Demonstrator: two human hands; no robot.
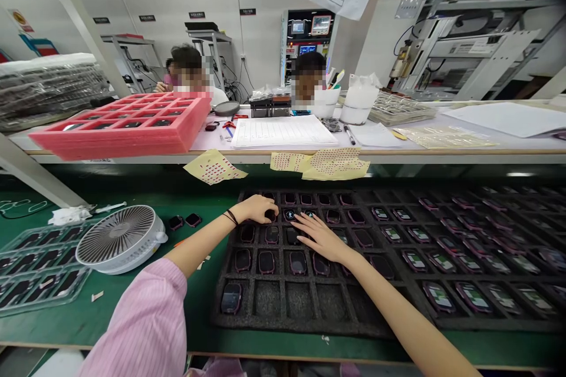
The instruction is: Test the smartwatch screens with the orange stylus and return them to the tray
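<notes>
**Factory bench: watches in black foam, both hands at the top row**

Beyond our green mat, a long white bench carries a pink foam tray at eleven o'clock and a lined paper form at twelve, with red-handled scissors just beside it. Yellow dotted sheets hang over the bench edge. One co-worker and another sit farther off, their hands well away from ours.

On the mat lies a black foam tray of square compartments, most holding a smartwatch. Our left hand, below a pink sleeve, curls over the top row, though we cannot tell whether it grips anything. Our right hand spreads open, its fingers reaching the lit watch in the top row. The hands stay apart, with only a narrow gap and that watch between them.

It looks light and stiff, and its glossy face is probably slippery and easily marked. The safest hold seems to be the case sides, within the soft foam walls. At nine o'clock sit a white fan, two loose watches and a clear plastic tray.
</notes>
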